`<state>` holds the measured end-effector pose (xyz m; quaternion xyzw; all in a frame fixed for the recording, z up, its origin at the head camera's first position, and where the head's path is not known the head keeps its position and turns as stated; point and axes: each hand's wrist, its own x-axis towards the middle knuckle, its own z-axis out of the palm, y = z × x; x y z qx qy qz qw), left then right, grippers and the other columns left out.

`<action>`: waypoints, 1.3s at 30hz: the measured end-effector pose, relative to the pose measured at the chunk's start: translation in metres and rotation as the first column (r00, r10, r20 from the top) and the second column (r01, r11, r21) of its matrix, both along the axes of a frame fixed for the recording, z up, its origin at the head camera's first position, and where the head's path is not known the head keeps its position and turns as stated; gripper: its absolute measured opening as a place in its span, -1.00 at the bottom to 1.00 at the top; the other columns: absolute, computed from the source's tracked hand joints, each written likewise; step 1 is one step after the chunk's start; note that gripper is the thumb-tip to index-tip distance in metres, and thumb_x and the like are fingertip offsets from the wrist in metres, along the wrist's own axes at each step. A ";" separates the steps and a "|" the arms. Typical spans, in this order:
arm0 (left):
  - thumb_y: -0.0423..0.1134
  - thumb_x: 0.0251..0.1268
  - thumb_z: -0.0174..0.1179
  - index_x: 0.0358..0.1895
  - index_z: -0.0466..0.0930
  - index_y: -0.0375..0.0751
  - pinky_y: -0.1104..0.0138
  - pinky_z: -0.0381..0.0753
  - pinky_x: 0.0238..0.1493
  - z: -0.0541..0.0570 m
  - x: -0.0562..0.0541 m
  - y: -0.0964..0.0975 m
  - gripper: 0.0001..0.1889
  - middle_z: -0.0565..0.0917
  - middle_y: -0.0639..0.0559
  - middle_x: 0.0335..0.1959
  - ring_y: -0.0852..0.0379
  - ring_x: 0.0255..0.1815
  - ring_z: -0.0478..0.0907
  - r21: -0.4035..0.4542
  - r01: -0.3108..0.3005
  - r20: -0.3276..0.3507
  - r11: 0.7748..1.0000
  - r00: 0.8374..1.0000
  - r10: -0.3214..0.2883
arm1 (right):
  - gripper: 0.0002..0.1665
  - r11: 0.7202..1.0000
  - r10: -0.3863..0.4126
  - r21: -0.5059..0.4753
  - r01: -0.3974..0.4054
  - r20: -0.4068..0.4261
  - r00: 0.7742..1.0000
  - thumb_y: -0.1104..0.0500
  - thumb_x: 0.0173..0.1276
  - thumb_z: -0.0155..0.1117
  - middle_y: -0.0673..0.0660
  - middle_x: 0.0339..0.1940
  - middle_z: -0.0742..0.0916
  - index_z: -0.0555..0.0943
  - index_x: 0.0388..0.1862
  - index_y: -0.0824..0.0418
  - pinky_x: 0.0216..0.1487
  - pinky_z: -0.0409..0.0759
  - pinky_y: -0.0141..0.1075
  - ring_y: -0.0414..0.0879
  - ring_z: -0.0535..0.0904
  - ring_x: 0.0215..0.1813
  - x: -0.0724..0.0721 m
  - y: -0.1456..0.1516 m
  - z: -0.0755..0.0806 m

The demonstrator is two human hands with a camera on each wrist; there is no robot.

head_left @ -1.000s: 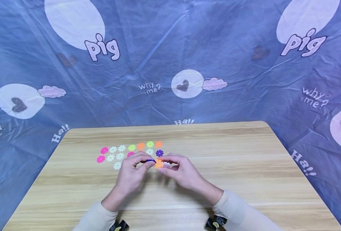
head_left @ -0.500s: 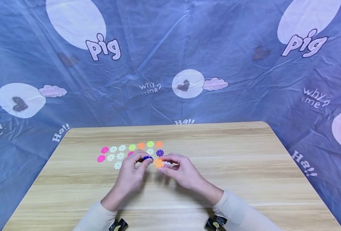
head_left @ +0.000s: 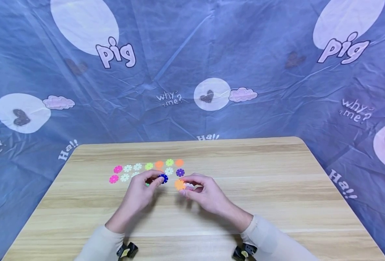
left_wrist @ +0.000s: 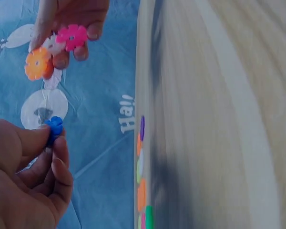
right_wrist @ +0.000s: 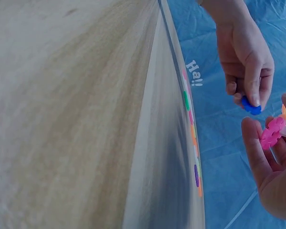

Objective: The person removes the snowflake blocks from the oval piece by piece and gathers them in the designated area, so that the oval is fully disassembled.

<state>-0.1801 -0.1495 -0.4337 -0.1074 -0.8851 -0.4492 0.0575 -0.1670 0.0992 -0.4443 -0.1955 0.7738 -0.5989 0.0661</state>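
Note:
My left hand (head_left: 140, 194) pinches a dark blue notched snowflake disc (head_left: 164, 178) between thumb and finger, above the table. To its right, my right hand (head_left: 208, 192) holds several discs joined together: an orange disc (left_wrist: 37, 63), a white disc (left_wrist: 53, 45) and a pink disc (left_wrist: 72, 37). The blue disc (right_wrist: 251, 106) is apart from this joined piece, with a small gap between the hands. In the head view the right fingers hide most of the pink disc.
Rows of loose discs lie flat on the wooden table (head_left: 261, 188), among them a pink disc (head_left: 118, 169), a yellow-green disc (head_left: 169, 162) and a purple disc (head_left: 180, 172). The left hand covers part of the rows. A patterned blue cloth (head_left: 140, 119) hangs behind.
My left hand has drawn away leftward with the blue disc, from close against the orange disc to a gap, and the disc has turned its face into view. The right hand stays nearly still.

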 end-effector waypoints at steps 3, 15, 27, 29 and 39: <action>-0.40 0.43 0.39 -0.03 0.83 -0.23 0.35 0.72 -0.08 0.000 -0.005 -0.003 -0.86 0.85 -0.04 -0.19 0.12 -0.18 0.70 -0.041 -0.015 0.028 0.999 0.999 0.016 | -0.54 1.000 0.001 0.007 -0.001 0.005 1.000 0.15 0.42 0.55 0.21 0.10 0.81 0.75 0.24 0.27 -0.04 0.80 -0.32 -0.28 0.72 -0.11 0.000 0.000 0.000; -0.40 0.46 0.36 -0.06 0.84 -0.24 0.28 0.71 -0.14 -0.002 -0.025 -0.010 -0.88 0.85 -0.05 -0.23 0.13 -0.24 0.71 -0.159 -0.010 0.112 0.987 0.993 0.028 | -0.55 1.000 0.006 0.007 -0.006 0.003 1.000 0.20 0.40 0.55 0.25 0.09 0.81 0.75 0.23 0.30 -0.05 0.80 -0.30 -0.31 0.69 -0.10 0.000 0.001 0.000; -0.43 0.44 0.37 -0.10 0.82 -0.26 0.31 0.62 -0.22 -0.005 -0.032 -0.012 -0.91 0.80 0.00 -0.32 0.15 -0.31 0.63 -0.203 -0.022 0.174 0.979 0.983 0.058 | -0.55 1.000 0.009 -0.001 -0.009 -0.001 1.000 0.21 0.41 0.54 0.26 0.09 0.80 0.74 0.24 0.31 -0.06 0.80 -0.33 -0.33 0.70 -0.13 0.000 0.001 -0.001; -0.44 0.44 0.37 -0.10 0.82 -0.25 0.30 0.63 -0.21 -0.006 -0.033 -0.012 -0.91 0.80 -0.01 -0.31 0.15 -0.31 0.64 -0.208 -0.017 0.174 0.978 0.983 0.054 | -0.55 1.000 0.010 0.002 -0.010 -0.001 1.000 0.20 0.41 0.54 0.26 0.09 0.80 0.74 0.24 0.31 -0.05 0.80 -0.33 -0.33 0.70 -0.13 0.001 0.001 0.000; -0.42 0.40 0.40 -0.19 0.81 -0.20 0.25 0.67 -0.19 -0.012 -0.038 -0.012 -0.94 0.78 0.04 -0.34 0.16 -0.31 0.63 -0.241 0.027 0.203 0.970 0.979 0.024 | -0.55 1.000 0.022 0.016 -0.023 0.060 0.998 0.19 0.41 0.54 0.19 0.07 0.79 0.74 0.25 0.27 -0.02 0.79 -0.36 -0.24 0.73 -0.11 0.003 0.000 -0.002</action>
